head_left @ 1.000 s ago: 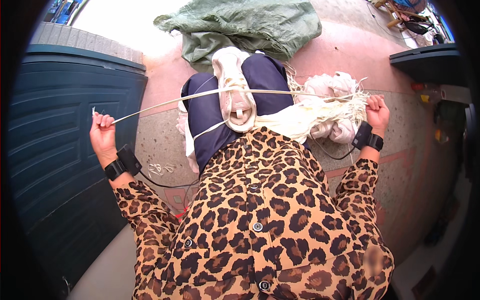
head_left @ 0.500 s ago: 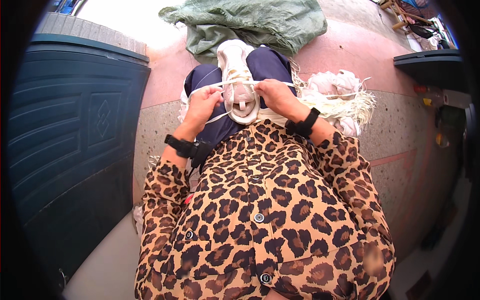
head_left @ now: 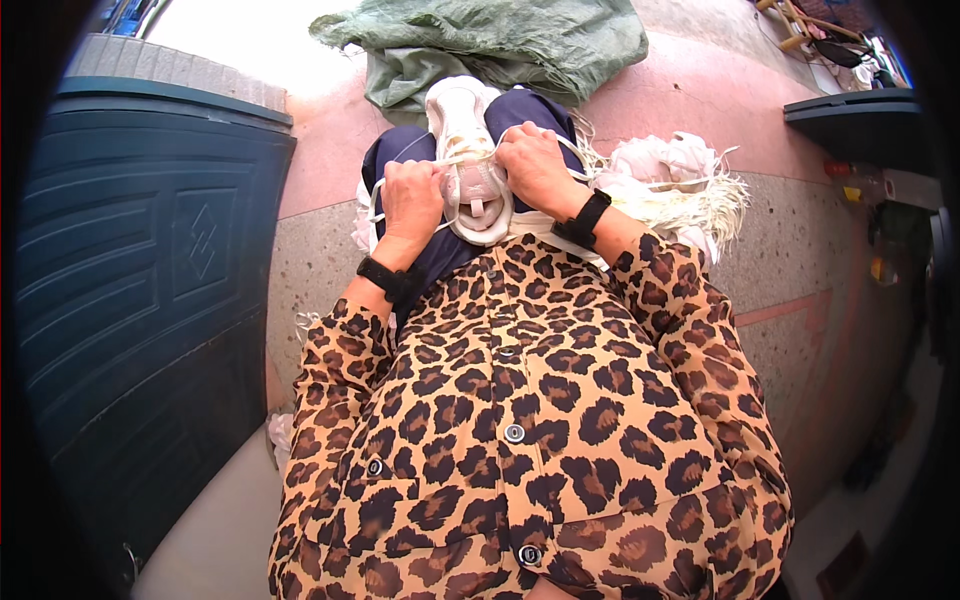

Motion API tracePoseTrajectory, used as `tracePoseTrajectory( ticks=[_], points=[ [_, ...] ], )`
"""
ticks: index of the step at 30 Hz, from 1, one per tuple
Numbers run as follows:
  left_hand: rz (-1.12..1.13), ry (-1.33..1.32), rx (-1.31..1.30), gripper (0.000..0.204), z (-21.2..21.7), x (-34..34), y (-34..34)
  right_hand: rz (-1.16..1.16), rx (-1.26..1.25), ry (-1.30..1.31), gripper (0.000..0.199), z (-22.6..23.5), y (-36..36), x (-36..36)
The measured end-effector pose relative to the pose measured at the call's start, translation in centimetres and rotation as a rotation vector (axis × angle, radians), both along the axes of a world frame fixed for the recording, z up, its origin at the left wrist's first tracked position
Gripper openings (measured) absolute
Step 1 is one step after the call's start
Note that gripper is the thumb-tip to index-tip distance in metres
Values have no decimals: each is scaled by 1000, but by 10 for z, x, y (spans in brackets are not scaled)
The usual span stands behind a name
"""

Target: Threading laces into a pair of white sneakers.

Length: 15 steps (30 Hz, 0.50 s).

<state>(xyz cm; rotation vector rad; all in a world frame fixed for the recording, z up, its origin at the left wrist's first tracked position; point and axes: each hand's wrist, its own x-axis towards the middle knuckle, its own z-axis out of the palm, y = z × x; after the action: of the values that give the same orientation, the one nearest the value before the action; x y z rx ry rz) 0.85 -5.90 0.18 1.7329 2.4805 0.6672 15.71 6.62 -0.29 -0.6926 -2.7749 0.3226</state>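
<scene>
the pale shoe (head_left: pixel 476 192) sits in the same place as a second ago, upright between the knees in dark navy trousers (head_left: pixel 402 146), toe pointing away and opening toward the wearer's waist. what has changed is the hands. a second ago the arms were spread far to either side, with the cream lace (head_left: pixel 464 158) pulled in a long line across the shoe; half a second ago both hands had come in and held it fairly straight over the upper. now the left hand (head_left: pixel 413 198) is at the shoe's left edge, its back turned up and its fingers curled, the grip narrow and closed on the lace. the right hand (head_left: pixel 538 168) is at the shoe's right edge, a little farther forward than the left, its grip also narrow on the lace. only a short stretch crosses the shoe between them, and slack now bows out in loops beyond each hand.

the cream fringed bundle (head_left: pixel 722 208) and the crumpled pale pieces (head_left: pixel 658 163) remain on the floor (head_left: pixel 765 235) to the right. the green sheet (head_left: pixel 505 50) lies beyond the knees as before, and the dark blue door (head_left: pixel 150 230) stands at the left.
</scene>
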Motion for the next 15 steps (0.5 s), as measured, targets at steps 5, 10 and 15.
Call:
tracePoseTrajectory(
  ticks=[5, 10, 15],
  points=[
    [-101, 107, -28, 9, 7, 4, 10, 80, 93, -44, 9, -6, 1, -6],
    [-200, 196, -54, 9, 2, 5, 19, -85, -80, -17, 9, -5, 1, -5],
    [-88, 202, 81, 13, 13, 13, 7, -77, 46, -107, 10, 15, -5, 3]
  ],
)
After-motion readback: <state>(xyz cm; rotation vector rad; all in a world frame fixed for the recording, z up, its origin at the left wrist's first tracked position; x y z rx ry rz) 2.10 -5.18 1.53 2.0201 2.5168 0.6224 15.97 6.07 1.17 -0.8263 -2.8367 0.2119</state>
